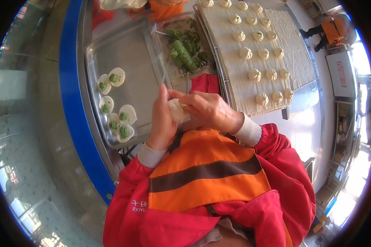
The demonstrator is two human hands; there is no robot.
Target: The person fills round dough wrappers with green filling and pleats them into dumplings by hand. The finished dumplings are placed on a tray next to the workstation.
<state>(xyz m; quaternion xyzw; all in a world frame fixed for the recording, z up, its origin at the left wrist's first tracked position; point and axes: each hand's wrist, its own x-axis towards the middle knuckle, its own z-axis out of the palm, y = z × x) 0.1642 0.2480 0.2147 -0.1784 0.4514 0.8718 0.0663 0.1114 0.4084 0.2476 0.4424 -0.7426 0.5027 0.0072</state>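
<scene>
My left hand [162,119] cups a pale dough bun [176,109] in front of my apron. The fingers of my right hand [208,109] pinch the bun's edge from the other side, so part of it is hidden. Left of my hands, several round dough wrappers [128,112], each topped with a lump of green filling [123,116], lie along the near left side of a metal tray [133,64]. Beyond my hands, a shallow container [170,69] holds chopped green filling [185,55].
On the right, a rack lined with ribbed cloth [284,40] bears rows of pleated buns [254,75]. A red cloth [205,82] lies beside the filling container. A blue-edged ledge [80,123] and glass run along the left. Another person [160,9] works opposite; one more person [334,31] stands far right.
</scene>
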